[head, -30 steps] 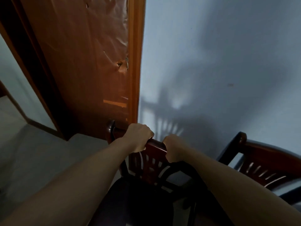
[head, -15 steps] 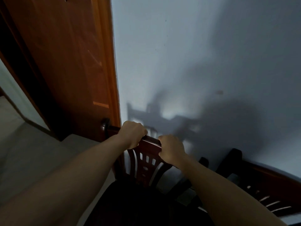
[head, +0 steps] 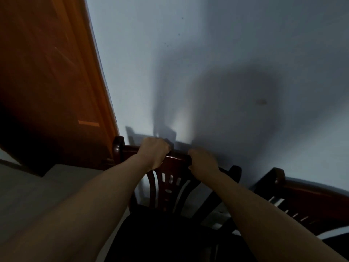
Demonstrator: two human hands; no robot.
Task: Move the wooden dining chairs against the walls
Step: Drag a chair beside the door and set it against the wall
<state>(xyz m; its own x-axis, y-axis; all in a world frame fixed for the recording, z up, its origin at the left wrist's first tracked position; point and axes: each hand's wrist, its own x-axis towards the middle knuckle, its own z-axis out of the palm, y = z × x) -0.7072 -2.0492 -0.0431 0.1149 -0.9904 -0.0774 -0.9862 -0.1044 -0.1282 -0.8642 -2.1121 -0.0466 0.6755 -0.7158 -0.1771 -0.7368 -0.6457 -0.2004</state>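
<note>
A dark wooden dining chair (head: 171, 184) with a slatted, pierced back and a black seat stands in front of me, its back close to the pale wall (head: 207, 63). My left hand (head: 154, 152) is closed over the left part of its top rail. My right hand (head: 203, 161) grips the rail's right part. A second wooden chair (head: 302, 201) of the same kind stands to the right, its back also near the wall. The legs of both chairs are hidden.
An orange-brown wooden door (head: 47, 72) and its frame rise at the left, right beside the chair's left post. Grey floor (head: 28, 195) spreads at lower left. The light is dim and shadows of my arms and the chair fall on the wall.
The chair has moved closer to the wall with both hands still on its top rail. The view has shifted so the door now sits further left and the second chair lower right.
</note>
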